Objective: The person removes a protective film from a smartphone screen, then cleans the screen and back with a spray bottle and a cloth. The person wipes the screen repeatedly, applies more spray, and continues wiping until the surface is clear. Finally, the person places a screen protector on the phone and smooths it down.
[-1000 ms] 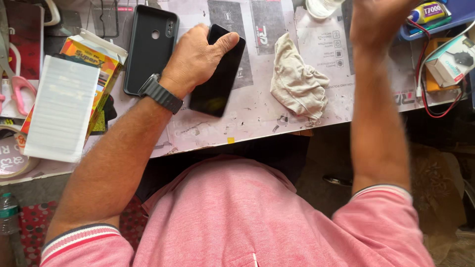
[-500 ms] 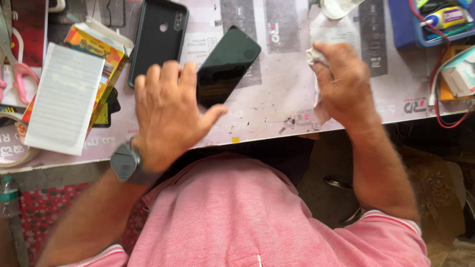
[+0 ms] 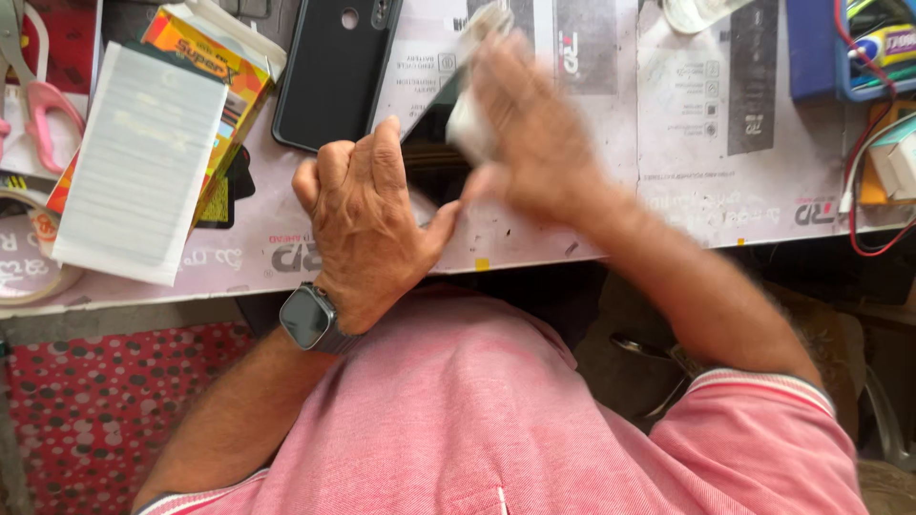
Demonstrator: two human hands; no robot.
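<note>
Left hand (image 3: 367, 234) rests on the desk (image 3: 592, 205) near its front edge, fingers curled, thumb against the lower end of the dark phone (image 3: 431, 157). Right hand (image 3: 530, 129) (motion-blurred) presses a white cloth (image 3: 469, 119), pinched in its fingers, onto the phone's screen. A black phone case (image 3: 334, 72) lies toward the rear edge.

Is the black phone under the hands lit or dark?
Dark: the visible part of the glossy black phone shows no glow. Left hand and right hand hide the rest.
</note>
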